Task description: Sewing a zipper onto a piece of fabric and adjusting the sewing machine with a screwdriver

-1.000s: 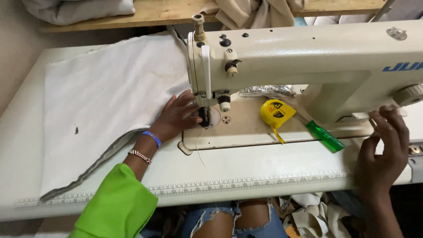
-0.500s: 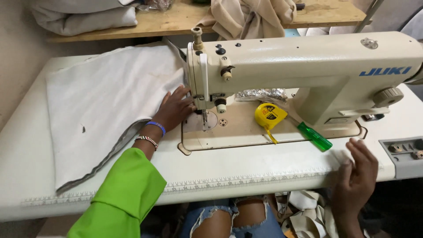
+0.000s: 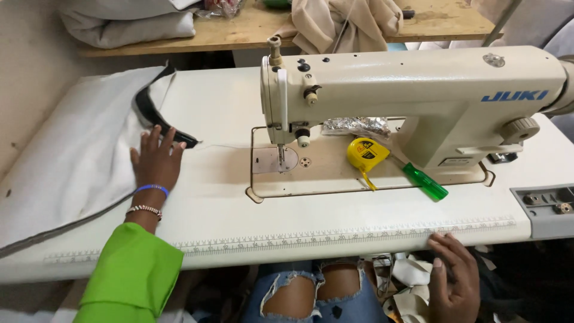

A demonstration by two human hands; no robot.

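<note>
Left hand (image 3: 156, 160) lies flat, fingers spread, on the pale grey fabric sheet with dark edging (image 3: 72, 155), left of the cream industrial sewing machine (image 3: 412, 101). Right hand (image 3: 455, 281) rests at the white table's front edge (image 3: 335, 236), fingers loosely extended, holding nothing.

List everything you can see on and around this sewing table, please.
sewing machine: one, cream, on the table's right half
white fabric: one piece, dark-edged, on the table's left
tape measure: one, yellow, on the machine bed
screwdriver: one, green handle, beside the tape
foil scrap: one, silver, behind the tape
table: one, white, ruler along its front edge
wooden shelf: one, behind, with folded cloth
left hand: flat on the fabric's edge, fingers spread
right hand: at the table's front edge, holding nothing
</note>
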